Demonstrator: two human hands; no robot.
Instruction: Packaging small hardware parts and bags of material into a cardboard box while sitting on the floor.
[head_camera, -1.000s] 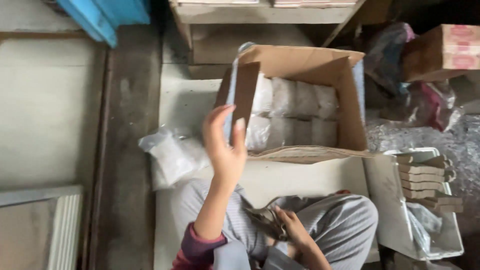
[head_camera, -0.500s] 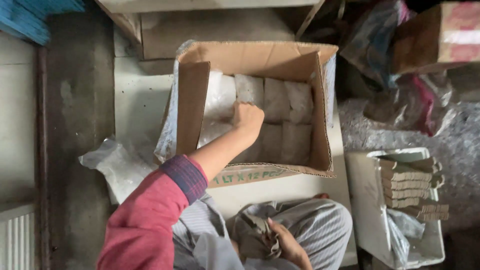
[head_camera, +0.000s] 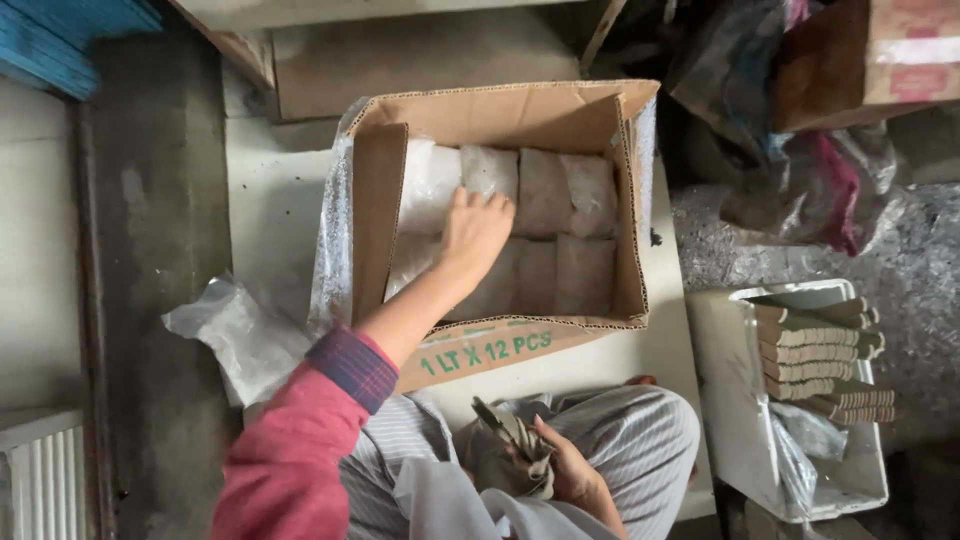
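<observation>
Head camera looks straight down at a person seated on a pale floor slab (head_camera: 270, 200) with an open brown corrugated cardboard box (head_camera: 500, 115) standing just past the knees. Inside the box lie clear plastic packets of grey-white material (head_camera: 565, 230), packed side by side in two rows and filling most of the bottom. The left hand (head_camera: 472, 232), reaching out of a red sleeve with a dark checked cuff (head_camera: 350, 365), is down inside the box, palm flat on the packets at the left end; its fingers (head_camera: 480, 203) are stretched out and slightly spread, pressing on the plastic and not closed round any packet. The right hand (head_camera: 562, 470) rests in the lap over grey striped trousers (head_camera: 640, 430), its fingers curled and clamped on a small bundle of grey and tan strips (head_camera: 505, 445). A crumpled clear plastic bag (head_camera: 235, 335) lies on the slab to the left of the box, near the left elbow. To the right, well apart from the box, a white rectangular tray (head_camera: 735, 400) holds a stack of tan folded pieces (head_camera: 815, 355). Behind it sit bunched plastic bags (head_camera: 800, 170) and another cardboard carton (head_camera: 880, 55).
</observation>
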